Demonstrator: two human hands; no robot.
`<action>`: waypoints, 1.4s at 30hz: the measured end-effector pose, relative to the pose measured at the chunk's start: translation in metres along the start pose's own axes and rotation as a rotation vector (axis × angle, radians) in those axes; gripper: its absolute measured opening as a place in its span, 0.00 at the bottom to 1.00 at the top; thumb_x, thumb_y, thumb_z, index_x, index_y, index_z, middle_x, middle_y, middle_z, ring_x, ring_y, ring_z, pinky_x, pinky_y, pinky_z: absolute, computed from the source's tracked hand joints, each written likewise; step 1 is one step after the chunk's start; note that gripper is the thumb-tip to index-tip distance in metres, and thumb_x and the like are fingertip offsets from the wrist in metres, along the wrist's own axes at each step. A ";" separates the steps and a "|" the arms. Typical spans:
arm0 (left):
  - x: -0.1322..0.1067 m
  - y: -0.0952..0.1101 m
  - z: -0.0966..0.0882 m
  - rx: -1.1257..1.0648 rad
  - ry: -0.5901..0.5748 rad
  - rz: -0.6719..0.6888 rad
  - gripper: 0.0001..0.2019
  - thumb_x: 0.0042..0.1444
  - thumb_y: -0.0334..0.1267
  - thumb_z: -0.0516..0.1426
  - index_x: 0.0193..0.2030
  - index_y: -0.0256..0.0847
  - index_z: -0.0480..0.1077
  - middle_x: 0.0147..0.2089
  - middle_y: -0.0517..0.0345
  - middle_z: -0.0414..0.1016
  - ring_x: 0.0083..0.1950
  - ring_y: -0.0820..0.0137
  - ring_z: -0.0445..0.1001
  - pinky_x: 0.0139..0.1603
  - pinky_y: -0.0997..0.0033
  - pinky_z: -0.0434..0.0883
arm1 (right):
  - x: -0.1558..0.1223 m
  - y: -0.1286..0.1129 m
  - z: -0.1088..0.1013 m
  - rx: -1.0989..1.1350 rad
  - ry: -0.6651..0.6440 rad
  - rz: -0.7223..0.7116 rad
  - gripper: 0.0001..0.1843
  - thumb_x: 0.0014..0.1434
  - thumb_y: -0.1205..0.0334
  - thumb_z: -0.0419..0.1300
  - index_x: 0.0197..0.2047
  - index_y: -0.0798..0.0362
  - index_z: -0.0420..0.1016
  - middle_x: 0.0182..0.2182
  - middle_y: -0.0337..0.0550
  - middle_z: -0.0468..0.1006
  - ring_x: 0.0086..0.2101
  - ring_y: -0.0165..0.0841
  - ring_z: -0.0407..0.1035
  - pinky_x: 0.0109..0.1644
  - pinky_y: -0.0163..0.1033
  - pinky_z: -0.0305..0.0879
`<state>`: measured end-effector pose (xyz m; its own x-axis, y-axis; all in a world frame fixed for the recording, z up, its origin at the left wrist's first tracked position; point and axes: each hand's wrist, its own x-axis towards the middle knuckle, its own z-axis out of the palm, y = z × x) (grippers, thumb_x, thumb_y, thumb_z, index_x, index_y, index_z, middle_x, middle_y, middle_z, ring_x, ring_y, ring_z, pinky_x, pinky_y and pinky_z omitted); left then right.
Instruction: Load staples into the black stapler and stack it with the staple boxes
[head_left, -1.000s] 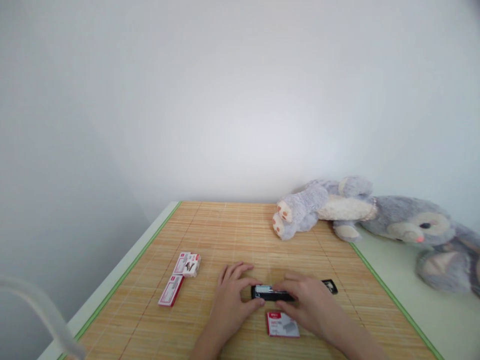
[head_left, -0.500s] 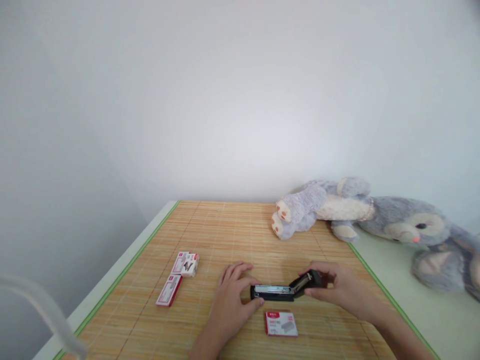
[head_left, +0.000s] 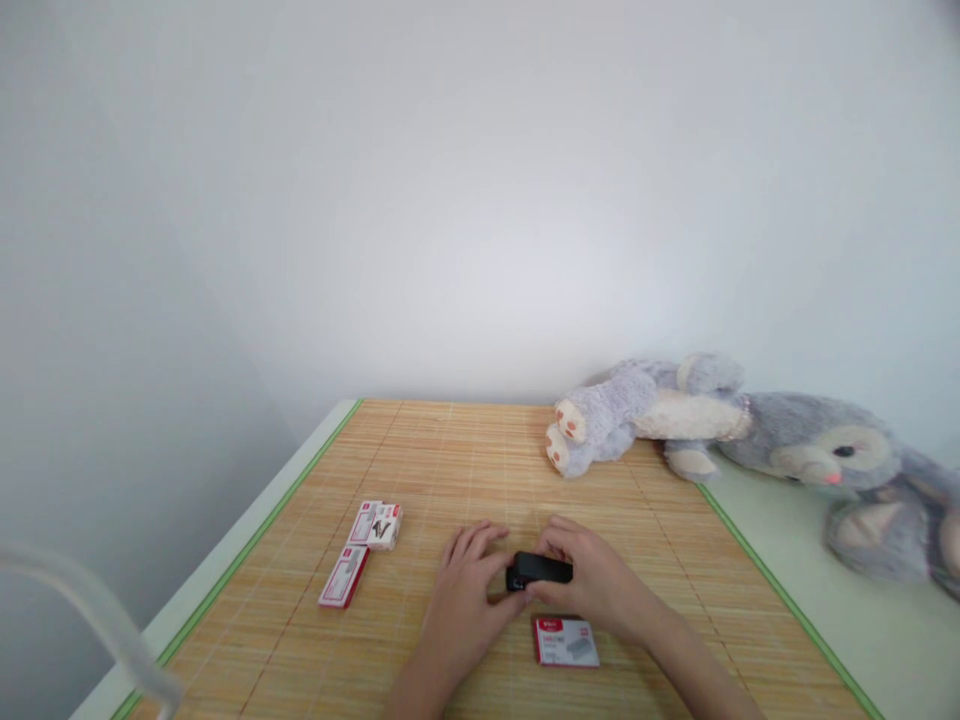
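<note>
A black stapler lies on the bamboo mat with its top arm folded down over the base. My right hand is closed around its right end, thumb along the near side and fingers behind. At the left end, my left hand holds the base between thumb and index finger, its other fingers stretched out over the mat. Just in front of the stapler lies a red and white staple box. Part of the stapler's right end is hidden by my right hand.
Several small red and white boxes lie on the mat to the left. A grey plush toy rests along the wall at the back right. The mat has green edging, and a pale curved cable-like thing crosses the lower left.
My right hand has swung the stapler's raised top arm to the left and down onto the base. My left hand has stayed at the left end.
</note>
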<state>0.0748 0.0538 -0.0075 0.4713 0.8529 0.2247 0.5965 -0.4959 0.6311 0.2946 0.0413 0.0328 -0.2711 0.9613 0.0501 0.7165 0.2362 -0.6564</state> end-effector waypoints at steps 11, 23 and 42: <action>-0.019 0.062 -0.001 -0.140 -0.294 0.200 0.37 0.38 0.23 0.52 0.57 0.56 0.71 0.61 0.61 0.70 0.62 0.62 0.66 0.65 0.59 0.65 | -0.016 0.035 -0.013 0.026 0.145 0.213 0.14 0.58 0.47 0.66 0.34 0.49 0.76 0.25 0.34 0.74 0.28 0.32 0.65 0.32 0.36 0.53; -0.025 0.058 -0.011 -0.024 -0.298 -0.209 0.19 0.51 0.39 0.59 0.52 0.48 0.71 0.52 0.55 0.75 0.54 0.58 0.73 0.55 0.60 0.68 | -0.052 0.051 0.001 0.236 0.200 0.330 0.24 0.63 0.38 0.60 0.42 0.52 0.81 0.24 0.33 0.67 0.27 0.31 0.61 0.31 0.36 0.55; -0.014 0.043 -0.001 -0.067 -0.205 -0.013 0.29 0.40 0.40 0.73 0.52 0.51 0.74 0.53 0.57 0.71 0.57 0.59 0.68 0.58 0.62 0.67 | -0.063 0.021 0.050 0.702 0.218 0.382 0.26 0.64 0.36 0.59 0.48 0.52 0.73 0.25 0.30 0.65 0.19 0.26 0.64 0.16 0.30 0.64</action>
<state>0.0932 0.0212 0.0175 0.5901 0.8047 0.0645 0.5623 -0.4670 0.6824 0.2945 -0.0214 -0.0221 0.0925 0.9803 -0.1743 0.1460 -0.1866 -0.9715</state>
